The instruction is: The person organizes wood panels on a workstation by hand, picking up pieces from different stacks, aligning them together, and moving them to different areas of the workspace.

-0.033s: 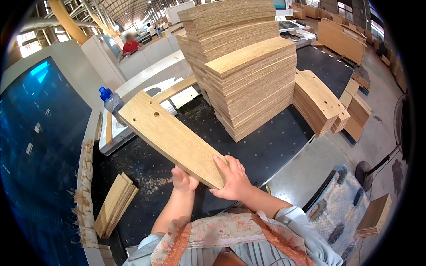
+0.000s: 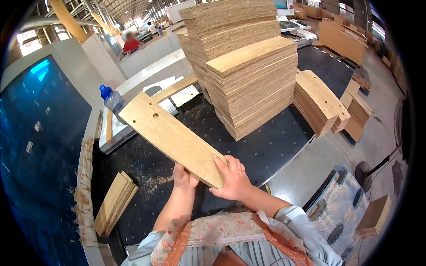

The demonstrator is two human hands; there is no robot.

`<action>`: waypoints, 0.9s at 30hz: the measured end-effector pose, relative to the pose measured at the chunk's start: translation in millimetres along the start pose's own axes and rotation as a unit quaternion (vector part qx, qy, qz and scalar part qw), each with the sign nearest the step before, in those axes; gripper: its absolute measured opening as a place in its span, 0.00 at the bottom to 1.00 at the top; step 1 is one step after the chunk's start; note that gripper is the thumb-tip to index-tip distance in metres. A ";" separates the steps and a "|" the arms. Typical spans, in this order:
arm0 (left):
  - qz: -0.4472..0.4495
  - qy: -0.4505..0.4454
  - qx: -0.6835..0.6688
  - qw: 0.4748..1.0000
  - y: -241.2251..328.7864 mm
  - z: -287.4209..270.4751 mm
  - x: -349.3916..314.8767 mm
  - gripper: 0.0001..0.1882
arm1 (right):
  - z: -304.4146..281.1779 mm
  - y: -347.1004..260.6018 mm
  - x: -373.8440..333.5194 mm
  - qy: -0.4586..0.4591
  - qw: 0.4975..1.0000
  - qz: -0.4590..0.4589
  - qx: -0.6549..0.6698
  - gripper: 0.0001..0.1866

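Note:
A long, pale wood-grained board point(image 2: 173, 135) with drilled holes at its far end is tilted up and away from me, over the black worktable point(image 2: 262, 162). My right hand point(image 2: 233, 177) grips its near end, thumb on the top face and fingers round the right edge. At the lower left edge, my left hand point(image 2: 184, 178) is closed on the board, its fingers partly hidden beneath. Beyond the board rises a tall stack of chipboard panels point(image 2: 259, 88). Several thin wood strips point(image 2: 116, 204) lie on the table to the left of my left hand.
A blue-capped bottle point(image 2: 113, 99) stands behind the board's far end. Drilled boards point(image 2: 317, 99) are stacked at the table's right. A machine with a dark blue window point(image 2: 40, 146) borders the left. On the right are a patterned mat point(image 2: 339, 213) and a floor fan point(image 2: 364, 170).
My left hand has shifted slightly, its fingers now closer against the board's lower left edge. The board and my right hand have hardly moved.

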State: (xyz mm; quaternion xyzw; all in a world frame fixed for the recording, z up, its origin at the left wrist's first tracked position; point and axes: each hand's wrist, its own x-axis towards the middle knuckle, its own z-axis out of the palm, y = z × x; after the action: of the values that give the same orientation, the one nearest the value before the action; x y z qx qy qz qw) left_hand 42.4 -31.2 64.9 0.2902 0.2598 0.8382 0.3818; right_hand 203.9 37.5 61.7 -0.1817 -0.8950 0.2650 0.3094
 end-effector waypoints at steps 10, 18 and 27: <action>-0.043 0.020 -0.062 0.997 -20.6 18.6 -1.3 0.38 | -22.9 1.0 4.5 -0.056 0.997 -0.008 -0.043 0.52; -0.072 -0.068 0.063 0.993 -39.2 47.2 2.4 0.43 | -31.7 37.4 -15.7 0.079 0.991 -0.016 0.108 0.51; -0.111 -0.384 0.569 0.719 -113.9 53.2 18.3 0.48 | -155.3 107.6 -84.3 0.287 0.947 0.142 0.035 0.54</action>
State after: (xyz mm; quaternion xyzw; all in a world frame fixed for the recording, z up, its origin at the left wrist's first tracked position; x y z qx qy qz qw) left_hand 124.7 60.0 32.4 0.7188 0.5491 0.3009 0.3022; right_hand 384.8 137.9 63.8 -0.3646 -0.7235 0.2742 0.5182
